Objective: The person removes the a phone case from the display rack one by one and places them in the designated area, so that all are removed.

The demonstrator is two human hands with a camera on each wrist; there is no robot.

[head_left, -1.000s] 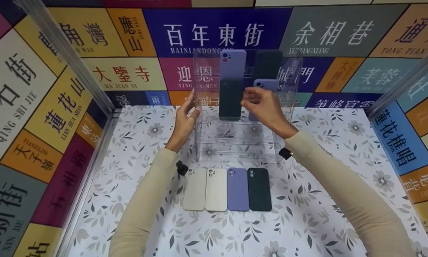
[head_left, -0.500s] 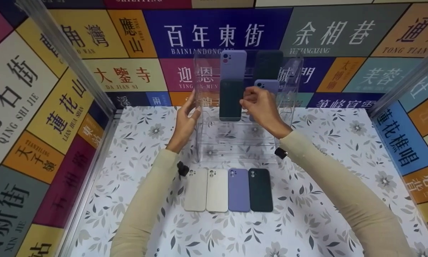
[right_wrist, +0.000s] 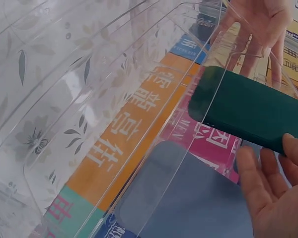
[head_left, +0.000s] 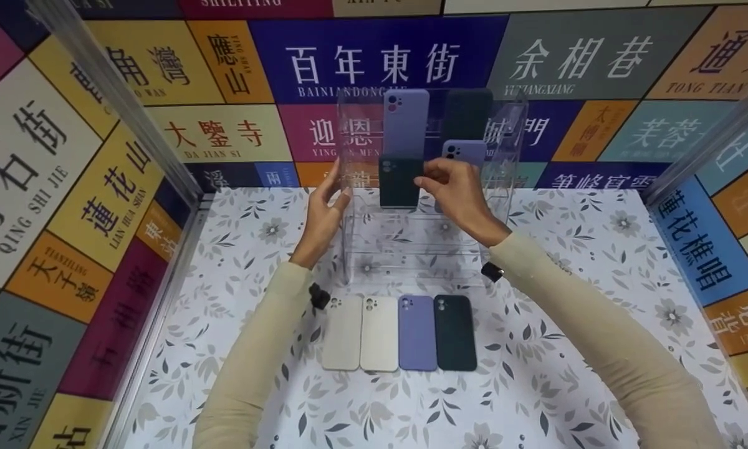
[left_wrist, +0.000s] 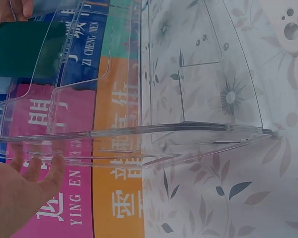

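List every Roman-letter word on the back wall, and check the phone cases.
"BAINIANDONG": dark blue panel, ending unclear
"YING SHAN": narrow orange panel
"DA JIAN SI": cream panel
"YING EN MEN": pink panel
"ZI CHENG MEN": blue panel, left wrist view
"TONG TIAN": tan panel, cut off
"O WAN": yellow panel, start hidden
Other lettering there: blurred or cut off.
Phone cases: none readable.

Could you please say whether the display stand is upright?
Upright: the clear display stand rises from the tabletop, holding phone cases in tiers.
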